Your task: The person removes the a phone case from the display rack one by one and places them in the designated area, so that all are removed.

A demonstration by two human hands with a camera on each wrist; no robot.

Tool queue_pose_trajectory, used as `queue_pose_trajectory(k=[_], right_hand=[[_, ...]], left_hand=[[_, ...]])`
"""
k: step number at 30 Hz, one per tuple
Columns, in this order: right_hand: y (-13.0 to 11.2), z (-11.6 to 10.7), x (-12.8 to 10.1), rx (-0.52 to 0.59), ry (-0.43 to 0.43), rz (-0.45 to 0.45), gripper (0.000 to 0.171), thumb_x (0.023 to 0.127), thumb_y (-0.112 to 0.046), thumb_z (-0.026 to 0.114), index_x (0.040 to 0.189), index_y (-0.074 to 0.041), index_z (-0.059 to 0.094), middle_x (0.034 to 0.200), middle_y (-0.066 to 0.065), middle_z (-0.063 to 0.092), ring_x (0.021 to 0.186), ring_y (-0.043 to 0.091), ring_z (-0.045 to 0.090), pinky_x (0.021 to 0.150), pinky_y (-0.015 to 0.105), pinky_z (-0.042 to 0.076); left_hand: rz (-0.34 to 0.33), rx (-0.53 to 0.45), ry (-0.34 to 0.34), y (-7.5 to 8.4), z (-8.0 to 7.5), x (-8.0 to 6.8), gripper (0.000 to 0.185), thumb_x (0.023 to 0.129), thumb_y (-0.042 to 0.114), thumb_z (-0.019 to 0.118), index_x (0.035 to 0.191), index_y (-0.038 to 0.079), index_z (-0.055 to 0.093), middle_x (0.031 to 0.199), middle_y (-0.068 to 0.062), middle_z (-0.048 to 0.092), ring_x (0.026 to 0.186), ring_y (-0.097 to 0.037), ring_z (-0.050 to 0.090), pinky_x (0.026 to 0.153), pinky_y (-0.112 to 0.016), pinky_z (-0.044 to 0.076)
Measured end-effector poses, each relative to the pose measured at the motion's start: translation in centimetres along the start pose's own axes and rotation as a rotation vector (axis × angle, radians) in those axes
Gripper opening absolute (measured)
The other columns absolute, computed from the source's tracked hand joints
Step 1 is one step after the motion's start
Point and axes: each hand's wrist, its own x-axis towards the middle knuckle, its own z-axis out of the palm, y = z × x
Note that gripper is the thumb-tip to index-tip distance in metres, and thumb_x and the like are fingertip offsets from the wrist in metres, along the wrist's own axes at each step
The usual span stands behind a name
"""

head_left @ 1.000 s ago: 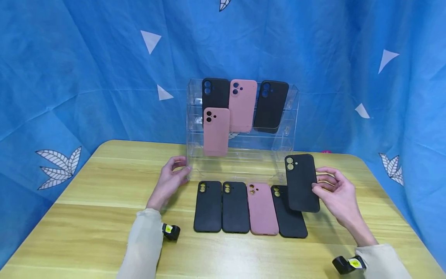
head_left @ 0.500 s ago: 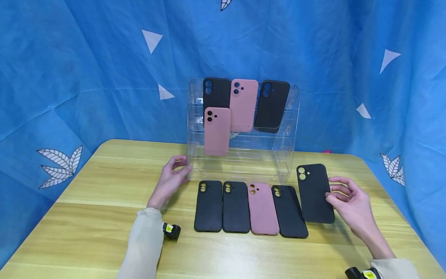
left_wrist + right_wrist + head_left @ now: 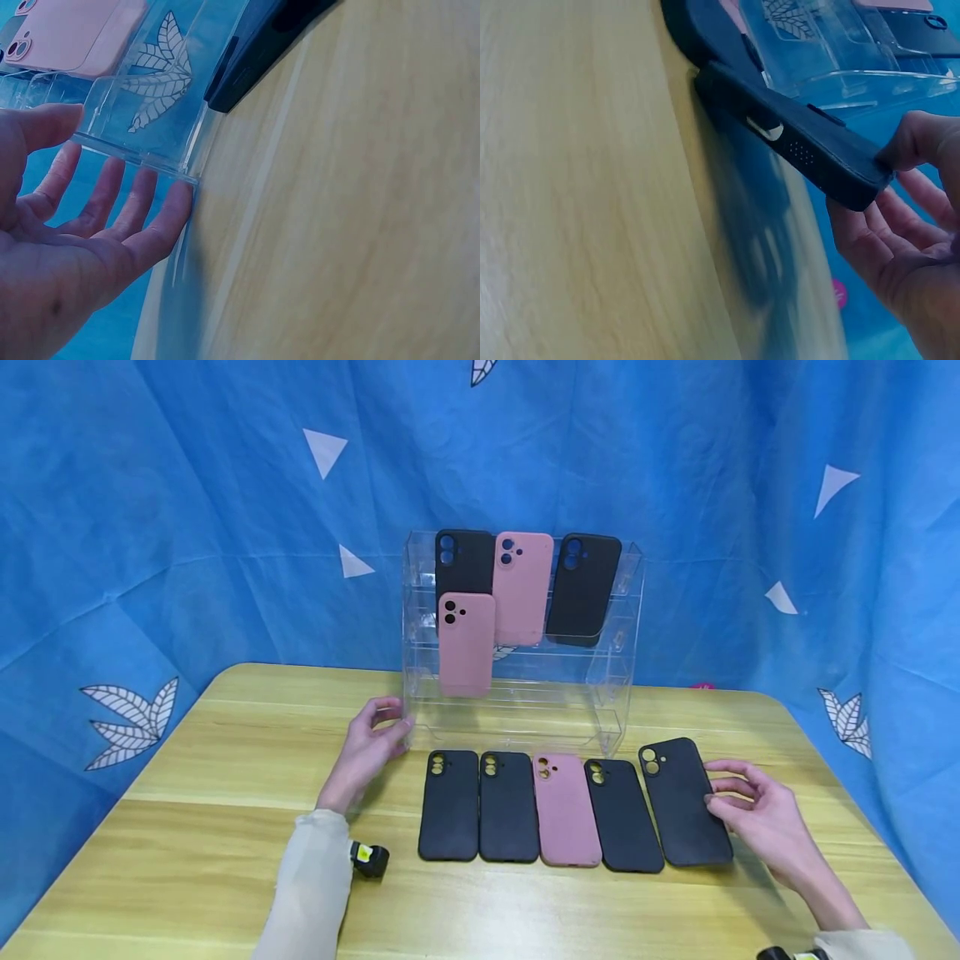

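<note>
My right hand [image 3: 761, 814] pinches a black phone case [image 3: 684, 802] by its right edge. In the right wrist view that case [image 3: 795, 142] is tilted, its held edge raised above the table and its far edge low beside another black case. To its left lie a black case [image 3: 624, 814], a pink case [image 3: 567, 810] and two more black cases, in a row. My left hand [image 3: 367, 747] holds the lower left side of a clear stepped display rack [image 3: 540, 718]. In the left wrist view, the thumb and fingers [image 3: 161, 225] sit about the rack's edge.
Several cases stand in the rack: a black case [image 3: 465, 560], a pink case [image 3: 523, 589] and another black case [image 3: 585, 589] on top, with a pink case [image 3: 467, 643] a tier lower. Behind the wooden table [image 3: 225, 793] hangs a blue curtain [image 3: 225, 527].
My right hand has brought the black case right and down, from over the row's rightmost case to the table beside it. The left hand has stayed at the rack.
</note>
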Motion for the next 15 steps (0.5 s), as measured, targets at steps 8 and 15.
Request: queue_pose_trajectory(k=[8,15], right_hand=[[0.46,0.09,0.13,-0.187,-0.045,0.044,0.046,0.095,-0.006,0.069,0.137,0.002,0.054,0.101,-0.01,0.068,0.087,-0.005,0.067,0.069,0.024,0.06],[0.5,0.15,0.1,-0.331,-0.079,0.041,0.051,0.096,-0.012,0.07,0.141,0.005,0.053,0.126,0.03,0.065,0.086,-0.01,0.065,0.074,0.018,0.058]], left_hand=[[0.004,-0.004,0.003,-0.14,0.02,0.06,0.045,0.103,0.019,0.061,0.143,0.011,0.043,0.149,-0.015,0.046,0.13,-0.031,0.055,0.098,-0.039,0.057],[0.005,-0.007,0.001,-0.1,0.06,0.07,0.045,0.103,0.018,0.061,0.144,0.01,0.043,0.149,-0.016,0.045,0.13,-0.031,0.056,0.097,-0.038,0.057]])
